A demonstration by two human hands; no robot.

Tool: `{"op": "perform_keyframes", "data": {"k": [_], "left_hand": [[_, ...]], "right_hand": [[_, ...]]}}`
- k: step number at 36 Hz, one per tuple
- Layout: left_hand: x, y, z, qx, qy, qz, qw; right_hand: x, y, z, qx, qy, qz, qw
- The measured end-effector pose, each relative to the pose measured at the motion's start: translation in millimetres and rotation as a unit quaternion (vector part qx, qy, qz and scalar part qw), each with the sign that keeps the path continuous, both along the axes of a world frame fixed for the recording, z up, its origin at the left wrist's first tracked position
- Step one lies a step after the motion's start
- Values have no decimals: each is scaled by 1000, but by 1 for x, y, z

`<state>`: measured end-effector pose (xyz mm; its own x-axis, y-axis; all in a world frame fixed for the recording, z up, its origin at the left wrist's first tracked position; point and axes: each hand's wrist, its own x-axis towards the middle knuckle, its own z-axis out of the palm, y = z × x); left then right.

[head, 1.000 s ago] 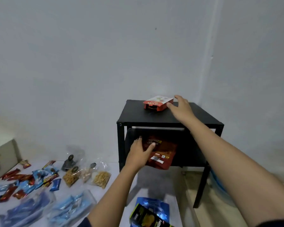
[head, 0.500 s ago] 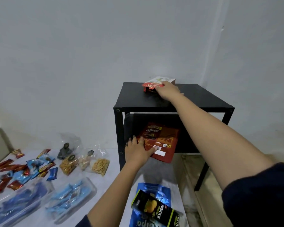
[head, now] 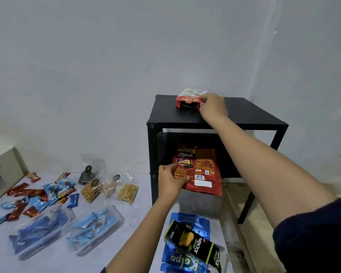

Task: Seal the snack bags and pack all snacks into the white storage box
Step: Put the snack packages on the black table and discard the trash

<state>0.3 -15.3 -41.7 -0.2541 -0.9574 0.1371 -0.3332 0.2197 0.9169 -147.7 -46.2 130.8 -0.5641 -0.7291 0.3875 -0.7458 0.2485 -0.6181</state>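
Right grip (head: 212, 107) pinches the red Astor box (head: 189, 98) atop my black shelf (head: 244, 113), left grip (head: 170, 179) pinches the red pouch (head: 203, 170) below, loose snacks (head: 39, 196) scattered leftward.

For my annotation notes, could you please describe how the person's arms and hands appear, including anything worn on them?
Both forearms are bare. The right hand and left hand wear no gloves, rings, watch or bracelets that I can see. A dark navy sleeve covers the right upper arm down to about the elbow. A sliver of dark fabric shows at the left elbow by the bottom edge.
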Motion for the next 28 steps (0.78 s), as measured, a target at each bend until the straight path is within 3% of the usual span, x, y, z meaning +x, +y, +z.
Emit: {"op": "perform_keyframes", "data": {"k": [12,21,28], "left_hand": [[12,8,-10,29,65,-29,997],[14,12,-1,77,75,-61,992],[10,13,3,72,91,-60,991]], "right_hand": [[0,16,0,-13,109,-18,994],[-31,77,-4,-87,58,20,994],[-56,112,-14,-62,9,23,998]]}}
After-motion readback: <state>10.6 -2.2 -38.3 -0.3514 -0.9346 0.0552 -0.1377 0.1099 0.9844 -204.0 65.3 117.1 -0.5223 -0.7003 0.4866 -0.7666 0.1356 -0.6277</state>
